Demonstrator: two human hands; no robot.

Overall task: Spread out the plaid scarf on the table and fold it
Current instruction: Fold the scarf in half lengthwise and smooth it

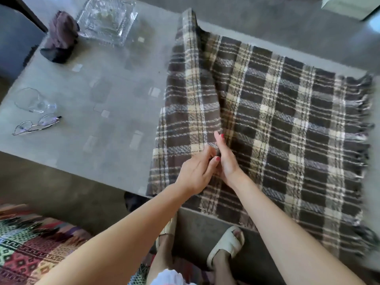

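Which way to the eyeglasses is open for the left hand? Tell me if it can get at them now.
Probably yes. The left hand is busy at the plaid scarf's raised fold, but only bare table lies between it and the eyeglasses to its left.

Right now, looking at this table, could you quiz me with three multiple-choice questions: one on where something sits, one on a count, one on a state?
1. Where is the glass ashtray?
A. far left corner of the table
B. on the plaid scarf
C. on the floor

2. How many pairs of eyeglasses lie on the table?
A. none
B. one
C. three

3. What state is the scarf in?
A. rolled into a ball
B. hanging wholly off the table
C. laid over the table with a raised ridge

Answers: 1 A, it stands beside the dark cloth. 2 B, a single pair near the left edge. 3 C, the left hand and right hand meet at the ridge.
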